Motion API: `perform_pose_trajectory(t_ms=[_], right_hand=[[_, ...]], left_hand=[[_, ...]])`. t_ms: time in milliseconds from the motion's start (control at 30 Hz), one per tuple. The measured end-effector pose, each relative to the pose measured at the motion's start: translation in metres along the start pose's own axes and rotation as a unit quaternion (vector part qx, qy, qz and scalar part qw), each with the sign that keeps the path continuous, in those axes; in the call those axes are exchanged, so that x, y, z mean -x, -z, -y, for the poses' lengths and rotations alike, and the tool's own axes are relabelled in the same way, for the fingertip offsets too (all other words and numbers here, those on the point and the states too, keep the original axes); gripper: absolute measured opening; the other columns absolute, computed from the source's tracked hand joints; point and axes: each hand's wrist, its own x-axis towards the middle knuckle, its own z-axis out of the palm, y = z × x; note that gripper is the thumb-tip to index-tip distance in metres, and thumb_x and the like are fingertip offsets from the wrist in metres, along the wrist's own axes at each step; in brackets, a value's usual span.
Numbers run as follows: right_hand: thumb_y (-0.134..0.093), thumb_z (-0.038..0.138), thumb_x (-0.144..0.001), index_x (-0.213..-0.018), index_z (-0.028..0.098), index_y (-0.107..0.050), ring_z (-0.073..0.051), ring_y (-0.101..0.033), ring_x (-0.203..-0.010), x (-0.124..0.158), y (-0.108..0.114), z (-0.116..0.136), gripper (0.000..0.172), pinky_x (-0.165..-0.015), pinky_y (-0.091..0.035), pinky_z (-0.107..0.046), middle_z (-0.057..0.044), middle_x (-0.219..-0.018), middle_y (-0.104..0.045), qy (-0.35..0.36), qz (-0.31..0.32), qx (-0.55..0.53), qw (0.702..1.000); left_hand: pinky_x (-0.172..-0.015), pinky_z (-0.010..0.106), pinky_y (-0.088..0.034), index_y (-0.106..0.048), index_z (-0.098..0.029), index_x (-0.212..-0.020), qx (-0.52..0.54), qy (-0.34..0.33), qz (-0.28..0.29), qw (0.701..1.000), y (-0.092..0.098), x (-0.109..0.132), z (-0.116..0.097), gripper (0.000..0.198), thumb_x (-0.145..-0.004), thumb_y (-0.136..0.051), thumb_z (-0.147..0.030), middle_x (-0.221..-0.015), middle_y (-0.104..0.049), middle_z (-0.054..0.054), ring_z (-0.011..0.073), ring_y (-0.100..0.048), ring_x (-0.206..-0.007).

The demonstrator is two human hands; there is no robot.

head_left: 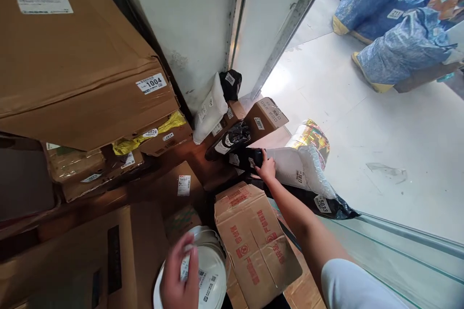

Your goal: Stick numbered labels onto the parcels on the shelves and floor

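Note:
My right hand reaches forward with its fingers closed on a black plastic parcel that lies among other packages on the floor. My left hand is low in view, holding a white round parcel with a printed label. Between my arms stands a cardboard box with red print. Beside my right hand lie a white padded mailer and another black bag.
Large cardboard boxes are stacked at the left, smaller labelled cartons sit against the white wall. A white bag leans in the corner. Blue sacks lie on the pale floor outside at the right. A metal sill runs along the opening.

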Motion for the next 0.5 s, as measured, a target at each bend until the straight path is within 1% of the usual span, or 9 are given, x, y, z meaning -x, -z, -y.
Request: perform_pose_trajectory(t_ms=[67,100,167,233,267,300,333,400,500], right_hand=[[-0.063,0.041,-0.086,-0.158,0.030,-0.011,-0.027,-0.055,-0.114,-0.005,0.000,-0.004,0.089,-0.088,-0.046,-0.029,-0.013,-0.121,-0.048,0.001,-0.010,-0.014,1.000],[-0.063,0.041,-0.086,-0.158,0.032,-0.012,-0.027,-0.055,-0.114,-0.007,0.000,-0.006,0.089,-0.088,-0.046,-0.029,-0.012,-0.121,-0.047,0.001,-0.013,-0.021,1.000],[-0.065,0.038,-0.084,-0.158,0.034,-0.014,-0.027,-0.054,-0.113,-0.013,0.000,-0.010,0.089,-0.089,-0.046,-0.029,-0.011,-0.119,-0.046,0.000,-0.016,-0.038,0.999],[-0.067,0.036,-0.083,-0.157,0.037,-0.017,-0.026,-0.054,-0.111,-0.017,-0.001,-0.016,0.090,-0.090,-0.046,-0.029,-0.010,-0.117,-0.045,0.006,-0.019,-0.057,0.998],[-0.068,0.035,-0.082,-0.157,0.038,-0.019,-0.026,-0.053,-0.111,-0.019,-0.001,-0.019,0.090,-0.091,-0.046,-0.029,-0.009,-0.115,-0.044,0.011,-0.023,-0.067,0.997],[-0.069,0.035,-0.081,-0.157,0.040,-0.020,-0.026,-0.053,-0.110,-0.020,-0.001,-0.023,0.090,-0.091,-0.046,-0.029,-0.009,-0.114,-0.044,0.016,-0.030,-0.078,0.996],[-0.069,0.034,-0.079,-0.156,0.042,-0.021,-0.027,-0.052,-0.109,-0.021,-0.001,-0.026,0.091,-0.091,-0.046,-0.030,-0.008,-0.113,-0.043,0.021,-0.039,-0.091,0.995],[-0.071,0.032,-0.077,-0.154,0.045,-0.025,-0.027,-0.050,-0.106,-0.021,0.001,-0.034,0.091,-0.093,-0.046,-0.032,-0.007,-0.110,-0.040,0.033,-0.066,-0.122,0.990],[-0.071,0.027,-0.075,-0.151,0.046,-0.033,-0.026,-0.046,-0.105,-0.021,0.005,-0.044,0.087,-0.098,-0.045,-0.034,-0.007,-0.108,-0.037,0.054,-0.104,-0.170,0.979]], left_hand=[[-0.097,0.039,-0.056,-0.060,-0.025,-0.123,0.022,-0.102,0.025,0.994,-0.045,-0.053,-0.026,0.040,-0.086,-0.064,-0.042,-0.124,-0.065,0.009,0.0233,-0.065,-0.109],[-0.097,0.039,-0.056,-0.057,-0.023,-0.127,0.021,-0.149,0.047,0.988,-0.073,-0.082,-0.042,0.045,-0.087,-0.064,-0.041,-0.129,-0.061,0.011,0.0238,-0.061,-0.117],[-0.098,0.042,-0.055,-0.045,-0.021,-0.141,-0.029,-0.231,0.082,0.969,-0.136,-0.137,-0.070,0.066,-0.082,-0.070,-0.037,-0.140,-0.050,0.016,0.0273,-0.052,-0.128],[-0.117,0.050,-0.036,-0.035,-0.018,-0.149,-0.125,-0.315,0.118,0.933,-0.200,-0.182,-0.091,0.087,-0.075,-0.078,-0.030,-0.150,-0.038,0.019,0.0315,-0.036,-0.143],[-0.120,0.052,-0.029,-0.033,-0.018,-0.150,-0.149,-0.332,0.126,0.923,-0.230,-0.200,-0.097,0.093,-0.072,-0.081,-0.028,-0.155,-0.031,0.020,0.0332,-0.029,-0.146],[-0.120,0.053,-0.028,-0.032,-0.020,-0.151,-0.170,-0.332,0.143,0.917,-0.256,-0.214,-0.100,0.096,-0.070,-0.083,-0.027,-0.157,-0.026,0.020,0.0349,-0.026,-0.148],[-0.119,0.053,-0.030,-0.034,-0.020,-0.150,-0.176,-0.329,0.154,0.915,-0.279,-0.226,-0.100,0.096,-0.068,-0.084,-0.025,-0.155,-0.029,0.020,0.0351,-0.029,-0.146],[-0.112,0.048,-0.039,-0.041,-0.017,-0.143,-0.168,-0.322,0.157,0.918,-0.311,-0.241,-0.097,0.082,-0.071,-0.081,-0.024,-0.142,-0.046,0.019,0.0318,-0.045,-0.134],[-0.100,0.041,-0.048,-0.052,-0.013,-0.127,-0.166,-0.329,0.145,0.918,-0.333,-0.254,-0.090,0.055,-0.078,-0.074,-0.025,-0.118,-0.061,0.015,0.0270,-0.059,-0.111]])
